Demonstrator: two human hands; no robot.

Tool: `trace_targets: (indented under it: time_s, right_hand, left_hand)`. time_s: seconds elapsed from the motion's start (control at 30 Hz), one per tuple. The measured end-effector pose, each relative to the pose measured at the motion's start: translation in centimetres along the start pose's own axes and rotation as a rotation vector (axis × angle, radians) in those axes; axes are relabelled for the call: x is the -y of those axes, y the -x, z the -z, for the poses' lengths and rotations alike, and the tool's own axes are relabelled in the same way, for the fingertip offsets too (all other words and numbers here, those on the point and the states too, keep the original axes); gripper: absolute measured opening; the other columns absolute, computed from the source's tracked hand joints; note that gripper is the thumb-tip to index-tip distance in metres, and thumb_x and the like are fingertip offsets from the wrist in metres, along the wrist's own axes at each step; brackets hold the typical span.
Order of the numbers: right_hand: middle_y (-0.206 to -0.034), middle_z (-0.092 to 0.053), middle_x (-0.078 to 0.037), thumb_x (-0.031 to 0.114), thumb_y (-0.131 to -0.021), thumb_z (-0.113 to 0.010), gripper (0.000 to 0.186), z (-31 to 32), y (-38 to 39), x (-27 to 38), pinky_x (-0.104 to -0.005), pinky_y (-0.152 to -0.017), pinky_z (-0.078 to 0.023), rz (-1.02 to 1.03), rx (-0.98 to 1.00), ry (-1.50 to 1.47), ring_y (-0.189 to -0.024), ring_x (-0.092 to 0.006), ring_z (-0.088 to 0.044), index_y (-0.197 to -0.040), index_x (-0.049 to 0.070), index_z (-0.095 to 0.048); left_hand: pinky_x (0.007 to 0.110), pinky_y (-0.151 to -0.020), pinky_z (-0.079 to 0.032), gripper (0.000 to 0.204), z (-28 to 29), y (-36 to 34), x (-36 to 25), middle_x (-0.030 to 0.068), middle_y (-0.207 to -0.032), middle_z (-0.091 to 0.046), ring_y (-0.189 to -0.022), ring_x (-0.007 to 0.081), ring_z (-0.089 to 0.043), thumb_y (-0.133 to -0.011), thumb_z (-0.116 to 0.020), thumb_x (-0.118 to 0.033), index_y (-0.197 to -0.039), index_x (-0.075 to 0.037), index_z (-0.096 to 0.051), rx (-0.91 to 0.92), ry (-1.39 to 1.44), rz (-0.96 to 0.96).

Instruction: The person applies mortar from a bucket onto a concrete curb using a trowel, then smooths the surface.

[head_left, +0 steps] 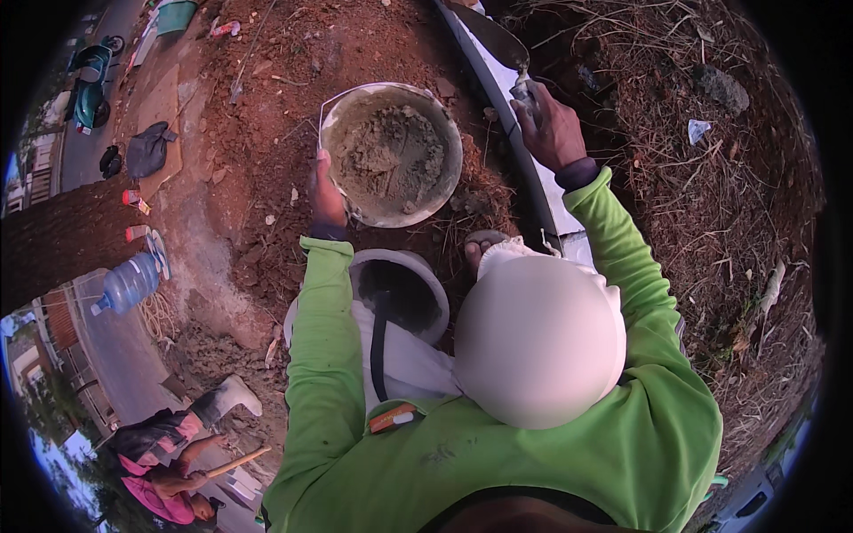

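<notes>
I see one big patch of red dirt ground [267, 115] under everything. On it sits one round pan [391, 153] full of grey wet mix. Near the bottom left, one other person [169, 462] bends down with a wooden handle. I count one blue water jug [129, 282] lying at the left, and one flat trowel [493, 40] up at the top.

I have two hands in view, both in green sleeves. My left arm reaches straight up the middle, and my left hand [326, 197] is curled tight over the near left rim of the pan. My right arm bends out and up along a pale curved edge [498, 98]. My right hand [553, 129] is wrapped in a fist around the trowel handle, with the blade pointing up and to the left, well away from the pan.
</notes>
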State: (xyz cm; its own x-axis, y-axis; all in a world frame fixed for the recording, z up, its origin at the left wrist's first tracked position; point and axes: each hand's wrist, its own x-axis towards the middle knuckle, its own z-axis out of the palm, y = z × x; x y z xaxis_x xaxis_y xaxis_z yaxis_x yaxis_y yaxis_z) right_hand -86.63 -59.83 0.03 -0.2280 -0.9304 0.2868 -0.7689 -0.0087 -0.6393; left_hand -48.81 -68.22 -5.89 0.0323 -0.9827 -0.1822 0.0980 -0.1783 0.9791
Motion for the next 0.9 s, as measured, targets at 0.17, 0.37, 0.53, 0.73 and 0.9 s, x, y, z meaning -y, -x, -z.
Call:
trace_targets:
  time_s: [0.17, 0.37, 0.53, 0.73, 0.9]
  right_hand:
    - [-0.088, -0.072, -0.019, 0.02, -0.085, -0.065, 0.038, -1.1, -1.2, 7.1, -0.0444, -0.068, -0.056, 0.237, 0.443, 0.329, -0.077, -0.0373, -0.07, -0.121, 0.01, -0.062]
    - [-0.073, -0.07, -0.013, 0.015, -0.08, -0.063, 0.015, -5.0, -8.1, 15.0, -0.0411, -0.059, -0.056, 0.462, 0.545, 0.573, -0.066, -0.0304, -0.07, -0.09, 0.011, -0.074]
    - [-0.064, -0.067, -0.007, 0.017, -0.086, -0.062, 0.022, -9.5, -1.0, 16.3, -0.0341, -0.052, -0.051, 0.882, 0.67, 0.687, -0.064, -0.0223, -0.069, -0.066, 0.012, -0.069]
    - [-0.075, -0.07, -0.013, 0.013, -0.079, -0.063, 0.01, -2.4, -7.5, 14.3, -0.042, -0.066, -0.058, 0.531, 0.549, 0.728, -0.073, -0.0311, -0.072, -0.08, 0.006, -0.07]
    - [-0.082, -0.071, -0.021, 0.019, -0.086, -0.059, 0.022, -4.9, -3.5, 10.1, -0.0489, -0.07, -0.059, 0.342, 0.942, 0.672, -0.078, -0.0379, -0.072, -0.095, 0.003, -0.071]
  left_hand:
    - [0.031, -0.108, -0.037, 0.054, -0.3, 0.5, -2.4, 0.0155, -0.133, -0.06, -0.123, 0.0192, -0.055, -0.103, -0.05, -0.034, -0.135, 0.01, -0.054, 0.064, 0.036, 0.028]
    - [0.032, -0.112, -0.034, 0.053, 1.1, -1.3, 0.7, 0.0156, -0.137, -0.058, -0.129, 0.0201, -0.052, -0.103, -0.05, -0.033, -0.136, 0.009, -0.053, 0.032, 0.052, -0.055]
    - [0.035, -0.113, -0.036, 0.058, 0.2, -1.2, -0.1, 0.0114, -0.144, -0.051, -0.131, 0.0226, -0.05, -0.103, -0.047, -0.039, -0.143, 0.003, -0.046, 0.127, 0.253, 0.137]
    - [0.033, -0.111, -0.036, 0.053, 1.7, -1.3, 1.2, 0.0174, -0.133, -0.06, -0.127, 0.0216, -0.054, -0.102, -0.048, -0.032, -0.135, 0.01, -0.054, 0.034, 0.057, -0.062]
    - [0.032, -0.106, -0.039, 0.05, -0.7, 0.1, -1.4, 0.0147, -0.128, -0.064, -0.119, 0.0203, -0.058, -0.1, -0.054, -0.031, -0.13, 0.009, -0.059, 0.022, -0.039, -0.143]
